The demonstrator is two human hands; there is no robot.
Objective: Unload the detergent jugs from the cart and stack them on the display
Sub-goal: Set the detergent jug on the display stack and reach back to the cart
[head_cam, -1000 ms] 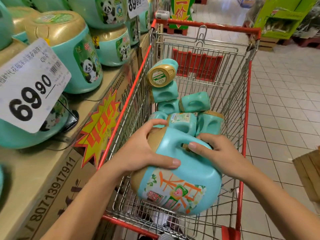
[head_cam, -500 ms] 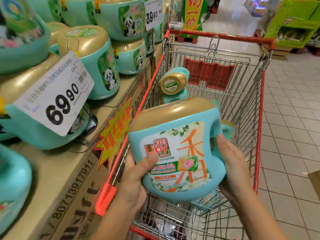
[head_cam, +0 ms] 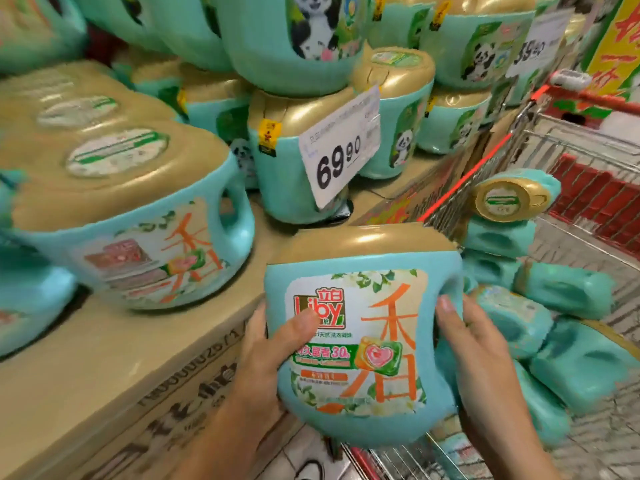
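From the head view, the left hand (head_cam: pixel 265 355) and right hand (head_cam: pixel 485 351) clamp an upright detergent jug (head_cam: pixel 363 341) from both sides, held between the cart (head_cam: pixel 571 147) and the display (head_cam: pixel 104 358). It probably goes best level and label-forward onto the bare cardboard beside the matching jug (head_cam: pixel 138 220), letting go only once its base sits flat.

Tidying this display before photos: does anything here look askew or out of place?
The 69.90 price tag sits tilted in front of a detergent jug on the display; no spill or damage shows.
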